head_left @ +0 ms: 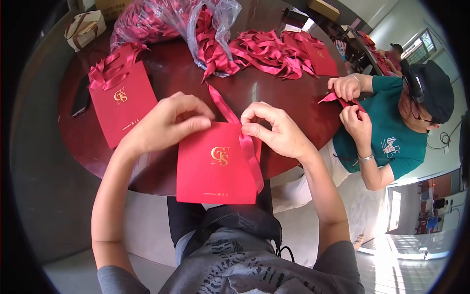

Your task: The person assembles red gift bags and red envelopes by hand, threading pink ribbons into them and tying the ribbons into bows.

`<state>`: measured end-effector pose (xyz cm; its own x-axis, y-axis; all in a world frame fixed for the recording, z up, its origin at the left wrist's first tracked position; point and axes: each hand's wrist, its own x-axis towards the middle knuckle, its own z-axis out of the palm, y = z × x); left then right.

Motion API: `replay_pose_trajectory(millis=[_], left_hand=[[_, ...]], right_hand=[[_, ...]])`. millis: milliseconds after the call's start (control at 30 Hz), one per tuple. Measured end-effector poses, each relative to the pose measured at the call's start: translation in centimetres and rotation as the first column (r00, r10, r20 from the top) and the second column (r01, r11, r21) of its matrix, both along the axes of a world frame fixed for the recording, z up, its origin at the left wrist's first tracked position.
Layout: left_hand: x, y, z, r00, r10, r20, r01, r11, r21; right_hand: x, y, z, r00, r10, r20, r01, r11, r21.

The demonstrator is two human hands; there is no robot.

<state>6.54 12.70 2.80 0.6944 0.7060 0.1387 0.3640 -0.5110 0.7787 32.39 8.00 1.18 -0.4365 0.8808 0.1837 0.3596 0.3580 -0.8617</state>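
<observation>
Finished bag (121, 100) lies flat, far left on table (169, 68). Left hand (164, 125) pinches top edge of centre bag (215, 164), which overhangs table's near edge. Ribbon (247, 147) runs up-left to down-right, nearer right hand (274, 130), whose fingertips are clamped on it. Co-worker's hands (352, 105) work another ribbon, far right.

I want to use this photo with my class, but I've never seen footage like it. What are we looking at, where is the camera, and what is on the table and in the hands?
The one picture comes from a camera on a person's head, looking down at their bare hands. The left hand and right hand pinch the top edge of a red paper bag where a red ribbon is attached. On the round dark table lie a finished bag, loose ribbons and a plastic sack of ribbons. A co-worker at the right handles another ribbon.
</observation>
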Motion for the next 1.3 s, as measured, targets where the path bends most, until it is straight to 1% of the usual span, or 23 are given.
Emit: replay_pose_trajectory(millis=[67,133,167,200,267,367,400,433,533,600,667,733,767,800,833,900,933,1000,1067,1133,1200,1267,1300], left_hand=[[-0.6,-0.2,-0.7,0.999,-0.022,-0.034,0.021,1.0,-0.018],[-0.9,-0.8,-1.7,0.986,0.008,0.166,0.013,0.992,-0.126],[-0.8,-1.0,-1.9,0.973,0.042,0.227,0.008,0.977,-0.215],[-0.7,-1.3,-1.9,0.972,0.042,0.232,0.008,0.977,-0.213],[-0.6,-1.8,-1.6,0.95,0.223,0.217,-0.141,0.931,-0.337],[-0.7,-1.7,-2.2,0.925,0.278,0.261,-0.149,0.894,-0.423],[-0.7,-1.7,-2.6,0.925,0.276,0.262,-0.144,0.892,-0.428],[-0.8,-1.5,-3.0,0.922,0.289,0.257,-0.182,0.91,-0.373],[-0.6,-1.7,-3.3,0.912,0.297,0.282,-0.207,0.928,-0.309],[-0.4,-2.0,-3.4,0.889,0.345,0.301,-0.272,0.927,-0.258],[-0.6,-1.9,-3.2,0.891,0.361,0.275,-0.283,0.916,-0.286],[-0.7,-2.1,-3.0,0.89,0.381,0.249,-0.295,0.9,-0.322],[-0.8,-2.2,-2.6,0.901,0.369,0.23,-0.283,0.899,-0.334],[-1.1,-2.1,-2.3,0.909,0.358,0.212,-0.274,0.899,-0.342],[-1.4,-1.9,-2.6,0.904,0.372,0.212,-0.289,0.896,-0.338],[-2.1,-1.4,-3.6,0.905,0.264,0.334,-0.113,0.905,-0.411],[-2.4,-1.5,-3.6,0.901,0.281,0.331,-0.128,0.9,-0.416],[-2.5,-1.6,-3.6,0.889,0.198,0.412,-0.011,0.91,-0.414],[-2.7,-1.7,-3.4,0.883,0.214,0.419,-0.003,0.893,-0.45],[-3.1,-1.7,-3.1,0.878,0.157,0.451,0.079,0.883,-0.462],[-3.2,-1.9,-2.8,0.864,0.162,0.477,0.108,0.865,-0.489],[-3.1,-2.3,-2.5,0.908,0.115,0.402,0.042,0.932,-0.361],[-3.0,-2.3,-2.5,0.886,0.113,0.449,0.074,0.923,-0.377]], right_hand=[[-0.1,0.4,-0.3,1.0,-0.004,-0.004,0.004,0.999,0.039],[-0.2,0.4,-0.7,1.0,-0.013,-0.008,0.014,0.997,0.08],[-0.3,0.1,-0.8,0.995,-0.09,-0.049,0.094,0.993,0.073],[-0.3,0.0,-1.0,0.982,-0.164,-0.089,0.171,0.983,0.068],[0.9,-1.2,-1.9,0.942,-0.333,-0.052,0.335,0.941,0.047],[1.4,-5.2,-1.8,0.936,-0.351,0.009,0.35,0.929,-0.118],[1.0,-6.4,-1.8,0.942,-0.334,0.043,0.337,0.932,-0.135],[0.7,-7.3,-1.9,0.923,-0.351,0.159,0.35,0.936,0.031],[0.3,-8.8,-1.1,0.894,-0.446,0.033,0.445,0.879,-0.173],[0.4,-9.3,0.0,0.907,-0.42,0.016,0.416,0.889,-0.19],[0.9,-9.2,1.0,0.924,-0.382,-0.007,0.373,0.905,-0.206],[1.7,-8.9,1.7,0.971,-0.201,-0.129,0.167,0.958,-0.234],[1.7,-8.5,1.6,0.943,-0.16,-0.291,0.081,0.961,-0.266],[1.3,-8.2,1.8,0.945,-0.145,-0.291,0.068,0.963,-0.261],[0.6,-8.0,2.1,0.921,-0.15,-0.36,0.065,0.969,-0.238],[-0.8,-7.5,2.9,0.857,-0.149,-0.494,0.06,0.98,-0.192],[-1.1,-7.2,2.9,0.858,-0.139,-0.494,0.044,0.979,-0.198],[-1.7,-6.7,2.8,0.911,-0.087,-0.403,0.132,0.988,0.086],[-2.4,-6.2,3.0,0.914,-0.1,-0.392,0.152,0.983,0.104],[-3.1,-5.8,3.5,0.919,-0.149,-0.366,0.22,0.962,0.16],[-3.4,-5.7,3.6,0.899,-0.213,-0.383,0.282,0.95,0.135],[-3.4,-5.2,3.6,0.956,-0.223,-0.189,0.276,0.9,0.336],[-3.8,-5.0,3.8,0.96,-0.254,-0.119,0.28,0.857,0.432]])
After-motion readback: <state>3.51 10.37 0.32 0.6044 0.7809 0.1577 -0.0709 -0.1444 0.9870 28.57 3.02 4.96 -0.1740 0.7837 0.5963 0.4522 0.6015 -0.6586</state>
